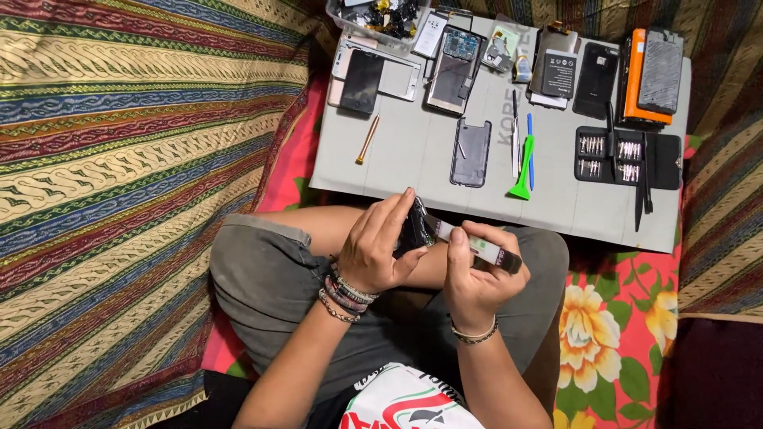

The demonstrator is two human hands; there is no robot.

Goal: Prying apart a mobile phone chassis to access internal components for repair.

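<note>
Head view shows us seated on striped woven cloth, our left hand curled around a dark phone over our lap, our right hand gripping a flat tool against it, the grey work mat beyond and flowered fabric rightward.

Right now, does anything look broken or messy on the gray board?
Yes. Near the gray board's far edge, one phone lies opened, its insides showing. A loose back cover lies apart. The left hand holds another dark phone; the right hand holds a flat tool against it.
</note>
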